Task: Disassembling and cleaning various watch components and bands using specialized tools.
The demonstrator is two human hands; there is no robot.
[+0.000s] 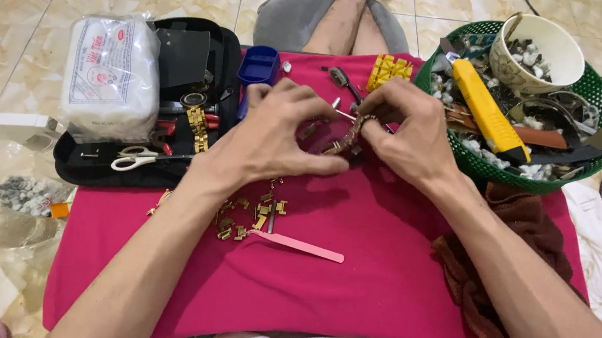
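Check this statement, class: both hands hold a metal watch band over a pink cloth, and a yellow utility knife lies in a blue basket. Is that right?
Not quite. The head view shows the yellow utility knife in a green basket, not a blue one. Both the left hand and right hand do hold the metal watch band over the pink cloth.

I see a metal watch bracelet [349, 138], bronze/gold tone, link type, pinched between both hands over the middle of the magenta cloth [379, 274]. It runs diagonally, upper end near the right hand [409, 128] fingertips, lower end toward the left hand [282, 133] thumb. Most of it is hidden by fingers; exact length is unreadable. It sits raised just off the cloth, or touching it; I can't tell. Loose gold links [251, 220] lie scattered on the cloth below the left wrist, clustered, some touching each other, well apart from the bracelet. Link finish matches the bracelet's tone.
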